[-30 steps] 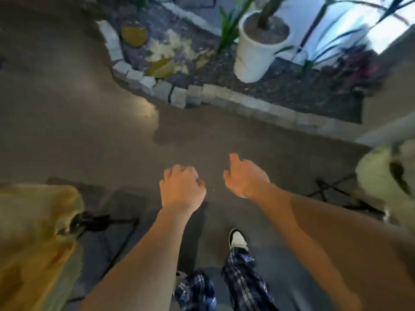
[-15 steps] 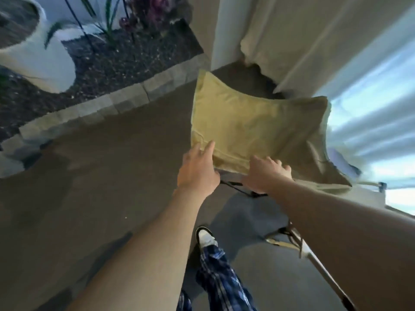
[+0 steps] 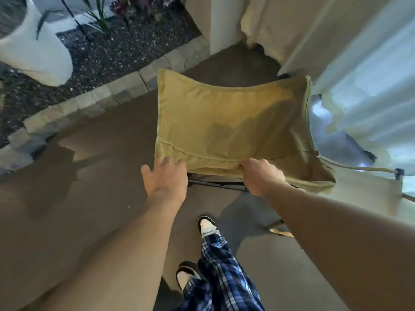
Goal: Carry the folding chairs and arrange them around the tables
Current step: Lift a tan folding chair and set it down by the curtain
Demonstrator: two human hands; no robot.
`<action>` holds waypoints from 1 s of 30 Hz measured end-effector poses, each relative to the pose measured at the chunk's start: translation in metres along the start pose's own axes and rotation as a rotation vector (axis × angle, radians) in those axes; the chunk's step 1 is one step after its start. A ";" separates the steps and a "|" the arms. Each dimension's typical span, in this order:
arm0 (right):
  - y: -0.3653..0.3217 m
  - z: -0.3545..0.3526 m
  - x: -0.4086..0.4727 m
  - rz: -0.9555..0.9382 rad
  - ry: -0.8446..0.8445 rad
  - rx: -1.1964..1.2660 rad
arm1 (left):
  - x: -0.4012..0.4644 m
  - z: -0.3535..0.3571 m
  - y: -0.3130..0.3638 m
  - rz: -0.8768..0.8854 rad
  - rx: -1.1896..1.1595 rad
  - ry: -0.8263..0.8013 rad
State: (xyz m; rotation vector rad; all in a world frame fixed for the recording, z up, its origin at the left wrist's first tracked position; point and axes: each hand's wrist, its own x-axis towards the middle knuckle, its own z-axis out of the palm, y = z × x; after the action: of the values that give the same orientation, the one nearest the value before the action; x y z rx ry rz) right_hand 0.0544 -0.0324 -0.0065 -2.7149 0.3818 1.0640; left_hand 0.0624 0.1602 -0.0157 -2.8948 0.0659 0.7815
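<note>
I judge I'm early in the job — my right hand [image 3: 261, 176] is clamped on the near fabric edge of the tan folding chair [image 3: 231, 126], while my left hand [image 3: 167, 178] rests open against its near-left corner, fingers spread, not yet gripping. The chair stands on the brown floor [image 3: 78, 198] just ahead of my feet; no table shows, so carrying and arranging are all still to do. Far left, a stone border [image 3: 94, 102] edges a gravel bed holding a white planter [image 3: 33, 55] — pale curtains [image 3: 359, 63] hang right.
</note>
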 end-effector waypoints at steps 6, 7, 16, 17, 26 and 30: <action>-0.033 0.049 -0.035 -0.213 -0.054 -0.148 | -0.068 0.040 -0.056 -0.194 -0.041 -0.138; -0.037 0.061 -0.044 -0.255 -0.067 -0.194 | -0.085 0.050 -0.062 -0.231 -0.040 -0.178; -0.045 0.142 -0.136 -0.517 -0.074 -0.533 | -0.233 0.139 -0.077 -0.423 -0.226 -0.244; -0.042 0.151 -0.147 -0.542 -0.075 -0.561 | -0.249 0.149 -0.075 -0.444 -0.257 -0.253; -0.001 0.214 -0.217 -0.640 -0.181 -0.715 | -0.383 0.222 -0.023 -0.628 -0.401 -0.329; 0.032 0.226 -0.245 -0.601 -0.130 -0.690 | -0.444 0.242 0.026 -0.723 -0.495 -0.336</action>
State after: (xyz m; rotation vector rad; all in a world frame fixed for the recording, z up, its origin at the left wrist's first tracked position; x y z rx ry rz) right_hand -0.2721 0.0404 -0.0040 -2.9308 -0.9312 1.3265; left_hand -0.4433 0.1731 -0.0025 -2.7712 -1.2831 1.2127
